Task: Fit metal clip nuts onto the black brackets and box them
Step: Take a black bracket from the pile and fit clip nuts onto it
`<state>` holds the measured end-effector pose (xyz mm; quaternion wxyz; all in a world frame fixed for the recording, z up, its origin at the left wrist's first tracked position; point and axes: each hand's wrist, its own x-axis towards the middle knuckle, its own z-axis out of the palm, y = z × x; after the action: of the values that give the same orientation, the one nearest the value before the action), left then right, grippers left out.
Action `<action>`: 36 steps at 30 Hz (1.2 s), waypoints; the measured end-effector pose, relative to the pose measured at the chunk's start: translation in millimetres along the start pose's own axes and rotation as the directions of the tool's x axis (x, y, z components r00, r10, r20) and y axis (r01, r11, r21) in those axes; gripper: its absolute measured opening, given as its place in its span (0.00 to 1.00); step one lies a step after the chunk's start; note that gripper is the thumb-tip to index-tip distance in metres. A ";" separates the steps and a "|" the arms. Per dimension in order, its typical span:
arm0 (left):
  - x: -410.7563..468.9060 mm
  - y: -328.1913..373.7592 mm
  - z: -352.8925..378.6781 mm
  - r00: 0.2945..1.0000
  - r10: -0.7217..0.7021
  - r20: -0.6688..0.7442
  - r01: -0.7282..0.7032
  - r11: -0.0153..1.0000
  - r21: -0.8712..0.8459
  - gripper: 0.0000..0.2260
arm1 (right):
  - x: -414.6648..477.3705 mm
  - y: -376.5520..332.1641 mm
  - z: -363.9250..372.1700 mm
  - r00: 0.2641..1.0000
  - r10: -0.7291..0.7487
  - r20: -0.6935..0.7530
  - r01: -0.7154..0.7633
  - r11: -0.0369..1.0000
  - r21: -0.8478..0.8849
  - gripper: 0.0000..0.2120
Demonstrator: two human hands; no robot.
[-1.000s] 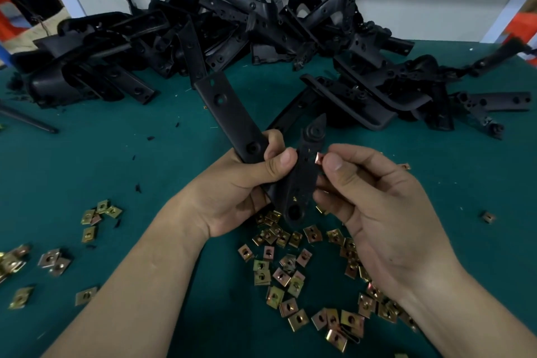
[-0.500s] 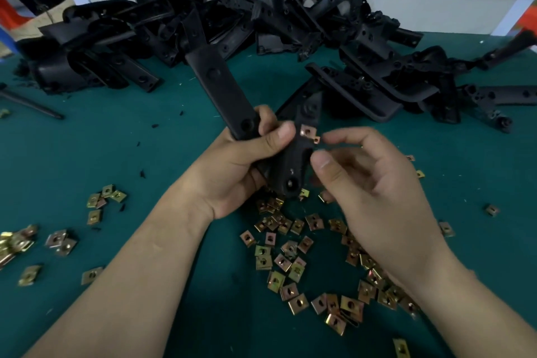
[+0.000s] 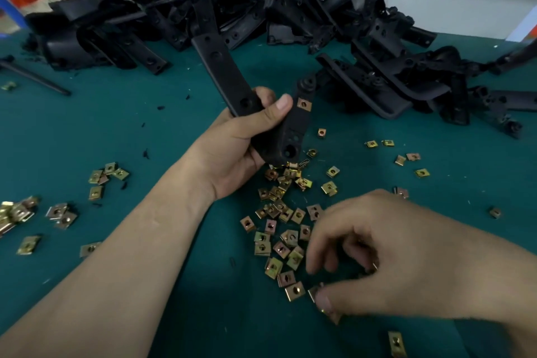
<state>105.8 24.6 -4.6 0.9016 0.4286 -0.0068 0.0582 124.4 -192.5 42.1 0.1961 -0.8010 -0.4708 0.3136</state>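
The left hand [image 3: 232, 148] is gripping the long black plastic bracket [image 3: 220, 67]; the right hand [image 3: 377, 256] is curling over scattered brassy square clip nuts [image 3: 279, 212], hold unclear; overlapping nuts risk lifting together.

Two bare hands and forearms of one person, seen from above. The left hand [image 3: 232, 148] and left forearm [image 3: 130, 247] are uncovered to the picture's edge, as are the right hand [image 3: 386, 250] and right forearm [image 3: 494, 279] (the right hand is slightly blurred). Fingernails are cut short: the left thumbnail [image 3: 283, 102] looks pale and squared, the right thumbnail [image 3: 323, 301] rounded. Fine creases cross the left wrist.
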 end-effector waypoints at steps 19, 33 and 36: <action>-0.2 -0.3 -2.7 1.000 -0.011 0.020 0.011 1.000 -0.022 0.11 | 9.1 6.9 -3.1 0.964 0.009 -0.266 0.118 0.883 0.455 0.02; -4.5 0.7 -3.3 0.981 -0.028 0.194 0.030 0.999 -0.010 0.23 | 25.8 1.8 6.1 0.814 0.288 -0.505 0.385 0.383 0.840 0.09; -4.6 1.1 -2.8 0.981 -0.032 0.193 0.034 0.999 -0.009 0.22 | 26.3 0.6 6.4 0.813 0.283 -0.509 0.391 0.383 0.837 0.10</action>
<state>101.0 27.0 -5.8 0.9001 0.4268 -0.0874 0.0015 129.8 -169.7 28.7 0.7500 -0.5899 -0.1591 0.2534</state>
